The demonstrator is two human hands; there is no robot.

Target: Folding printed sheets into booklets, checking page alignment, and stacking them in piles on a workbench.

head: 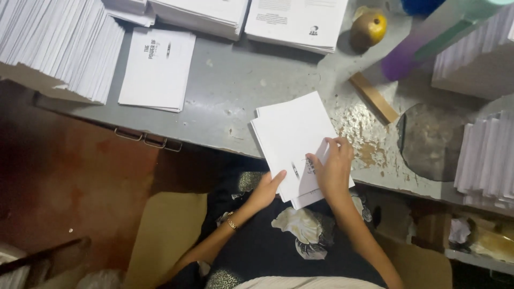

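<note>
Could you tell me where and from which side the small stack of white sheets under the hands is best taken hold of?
Probably by its near edge, from the person's side. The stack lies flat on the grey table, but its near end overhangs the table edge, so fingers can get under it there. The left hand and right hand already meet it at that end.

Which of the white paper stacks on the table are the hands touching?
The small stack overhanging the table's near edge, under both the left hand and right hand.
</note>
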